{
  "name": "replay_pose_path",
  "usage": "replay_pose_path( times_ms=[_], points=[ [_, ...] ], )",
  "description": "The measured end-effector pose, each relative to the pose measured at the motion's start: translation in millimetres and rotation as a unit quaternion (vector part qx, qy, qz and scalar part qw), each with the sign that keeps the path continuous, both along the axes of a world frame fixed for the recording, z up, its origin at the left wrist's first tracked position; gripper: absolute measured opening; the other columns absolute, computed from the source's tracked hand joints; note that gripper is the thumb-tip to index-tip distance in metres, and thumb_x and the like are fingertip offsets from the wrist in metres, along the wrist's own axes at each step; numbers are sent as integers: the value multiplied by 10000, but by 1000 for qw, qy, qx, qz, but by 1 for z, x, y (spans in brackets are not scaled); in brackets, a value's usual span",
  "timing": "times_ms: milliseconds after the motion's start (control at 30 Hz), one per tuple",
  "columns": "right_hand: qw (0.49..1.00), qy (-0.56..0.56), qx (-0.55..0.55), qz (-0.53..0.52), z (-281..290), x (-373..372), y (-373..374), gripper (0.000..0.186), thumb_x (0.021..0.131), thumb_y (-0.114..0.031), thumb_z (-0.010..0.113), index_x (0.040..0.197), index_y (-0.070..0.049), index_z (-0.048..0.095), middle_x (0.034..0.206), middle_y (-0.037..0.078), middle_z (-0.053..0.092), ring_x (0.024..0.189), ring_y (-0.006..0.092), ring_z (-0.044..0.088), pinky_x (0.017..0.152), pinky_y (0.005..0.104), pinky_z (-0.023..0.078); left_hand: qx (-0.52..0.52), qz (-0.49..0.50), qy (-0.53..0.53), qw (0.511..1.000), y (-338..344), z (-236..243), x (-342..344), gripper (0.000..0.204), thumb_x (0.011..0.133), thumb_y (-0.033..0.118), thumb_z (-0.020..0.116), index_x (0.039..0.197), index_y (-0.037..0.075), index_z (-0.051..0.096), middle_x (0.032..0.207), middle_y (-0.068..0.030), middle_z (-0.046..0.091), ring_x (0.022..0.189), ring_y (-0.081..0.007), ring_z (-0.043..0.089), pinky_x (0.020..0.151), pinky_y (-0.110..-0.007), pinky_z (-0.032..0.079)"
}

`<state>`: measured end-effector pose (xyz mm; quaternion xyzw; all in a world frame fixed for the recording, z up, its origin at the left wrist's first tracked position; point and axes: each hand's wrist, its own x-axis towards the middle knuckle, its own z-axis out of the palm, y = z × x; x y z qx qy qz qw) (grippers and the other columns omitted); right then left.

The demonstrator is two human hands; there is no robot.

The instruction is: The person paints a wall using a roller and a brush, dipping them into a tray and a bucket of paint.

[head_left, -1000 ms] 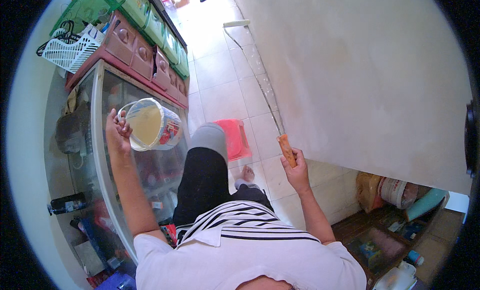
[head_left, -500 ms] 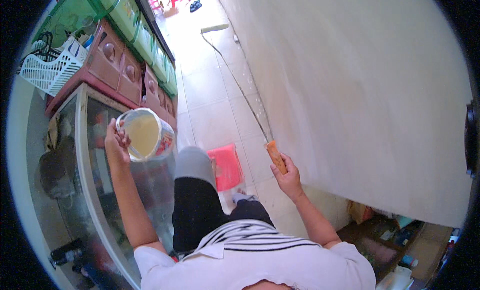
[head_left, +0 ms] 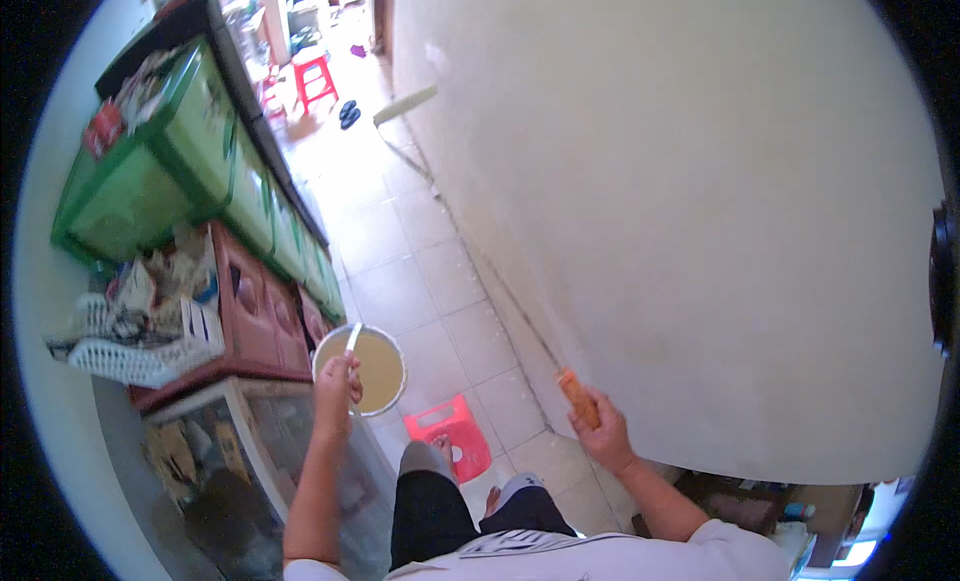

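My left hand (head_left: 338, 386) is closed around the white handle of a paint bucket (head_left: 401, 353). Pale yellowish liquid fills part of the bucket, which hangs over the floor beside a glass-fronted cabinet. In my right hand (head_left: 608, 436) is the orange grip of a long paint roller (head_left: 578, 399). Its thin metal rod runs forward and left, and the pale roller sleeve (head_left: 405, 105) is at the far end, close to the wall (head_left: 680, 211). Whether the sleeve touches the wall I cannot tell.
A red plastic stool (head_left: 475, 443) stands below, with my left foot at its seat. Along the left are green drawers (head_left: 205, 151), brown drawers (head_left: 262, 316), a white basket (head_left: 150, 361) and the glass cabinet (head_left: 240, 411). Farther off are slippers (head_left: 349, 114) and another red stool (head_left: 316, 78).
The view has shifted, showing more of the far floor. My left hand and the bucket are farther from the cabinet, and the bucket hangs more upright. The roller sleeve has turned and is nearer the wall.
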<state>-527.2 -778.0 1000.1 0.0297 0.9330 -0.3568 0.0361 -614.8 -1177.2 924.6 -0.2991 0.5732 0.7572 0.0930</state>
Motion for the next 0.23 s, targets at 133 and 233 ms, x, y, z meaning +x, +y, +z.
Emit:
replay_pose_path(
  times_ms=[133,233],
  points=[
    [999,16,16,-40,38,19,-30,453,856,-244,700,1195,-10,512,1004,188,647,886,318,662,758,380,528,-21,-22,-6,1000,5,6,-44,279,953,306,545,838,53,553,590,32,440,471,-69,412,430,-237,327],
    [997,10,-8,-71,89,0,-31,457,858,-241,701,1205,-19,503,1013,182,643,887,310,662,760,380,527,-3,-17,-18,1000,19,16,-79,274,954,305,547,834,59,548,595,31,449,471,-67,421,416,-233,326]
  ],
)
